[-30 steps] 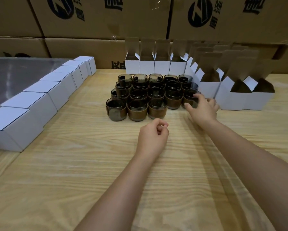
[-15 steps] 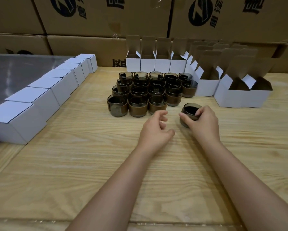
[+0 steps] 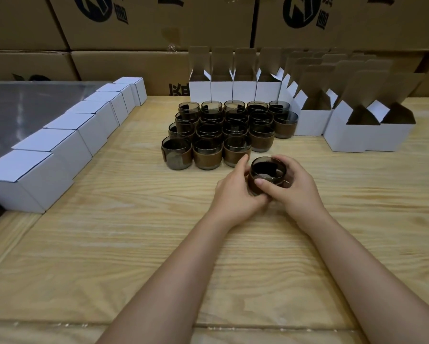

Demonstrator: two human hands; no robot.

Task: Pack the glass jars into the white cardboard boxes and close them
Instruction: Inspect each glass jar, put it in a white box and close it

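A dark smoked-glass jar [image 3: 268,170] with a brown band is held over the wooden table between both hands. My left hand [image 3: 235,194] curls around its left side and my right hand [image 3: 292,188] wraps its right side, thumb across the front. Behind them stand several more jars [image 3: 223,130] packed in rows. Open white cardboard boxes [image 3: 357,130] with raised flaps stand to the right and along the back [image 3: 233,88]. A diagonal row of closed white boxes [image 3: 67,142] lines the left side.
Large brown shipping cartons [image 3: 158,23] are stacked as a wall behind the table. A grey sheet surface [image 3: 22,108] lies at the far left behind the closed boxes. The wooden table [image 3: 134,244] stretches toward me, with a seam near its front edge.
My right hand took a jar from the right end of the group and drew it toward me. My left hand moved right and closed on the same jar.
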